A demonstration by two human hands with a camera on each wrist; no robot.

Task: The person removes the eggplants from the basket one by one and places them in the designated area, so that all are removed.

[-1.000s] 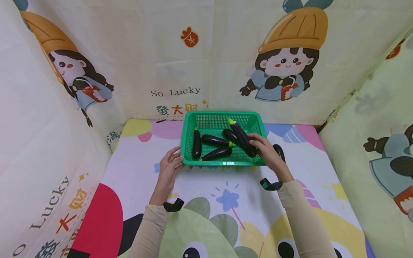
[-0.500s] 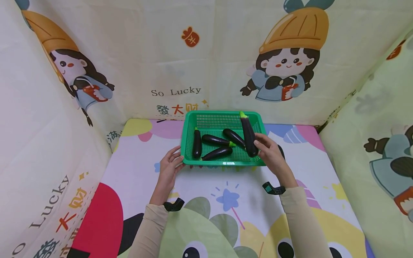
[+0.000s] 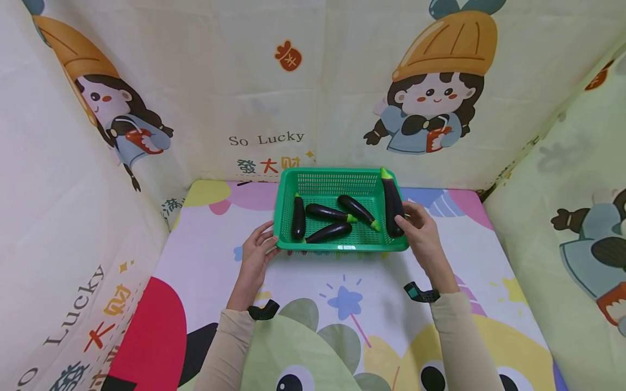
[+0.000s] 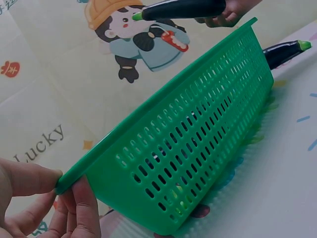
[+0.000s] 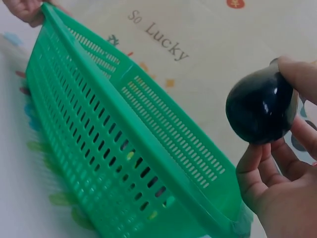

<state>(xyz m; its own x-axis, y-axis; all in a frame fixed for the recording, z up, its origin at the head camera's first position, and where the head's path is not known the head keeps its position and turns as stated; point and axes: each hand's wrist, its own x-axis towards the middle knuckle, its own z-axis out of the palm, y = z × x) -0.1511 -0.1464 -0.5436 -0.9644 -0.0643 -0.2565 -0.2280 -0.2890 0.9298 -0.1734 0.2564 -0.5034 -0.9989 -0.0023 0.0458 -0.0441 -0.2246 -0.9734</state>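
Note:
My right hand [image 3: 424, 233] holds a dark purple eggplant [image 3: 392, 203] over the basket's right rim, green stem end pointing away from me. In the right wrist view that eggplant's round end [image 5: 260, 106] sits between thumb and fingers, above the rim. With thumb and fingers, my left hand [image 3: 256, 255] pinches the near left corner of the green perforated basket [image 3: 337, 248]; the left wrist view shows the thumb [image 4: 29, 177] on the rim. Several eggplants lie spread inside the basket, among them one [image 3: 298, 217] along the left wall and one [image 3: 358, 210] right of the middle.
Another eggplant [image 4: 287, 54] lies on the table just beyond the basket's right side; in the head view my right hand hides it. The table has a printed cartoon cloth [image 3: 313, 282], with patterned fabric walls [image 3: 337, 108] behind and on both sides.
My right hand has lifted the eggplant from above the others and carried it right to the basket's rim, turning it more lengthwise. The eggplant beneath now shows fully. My left hand stays put.

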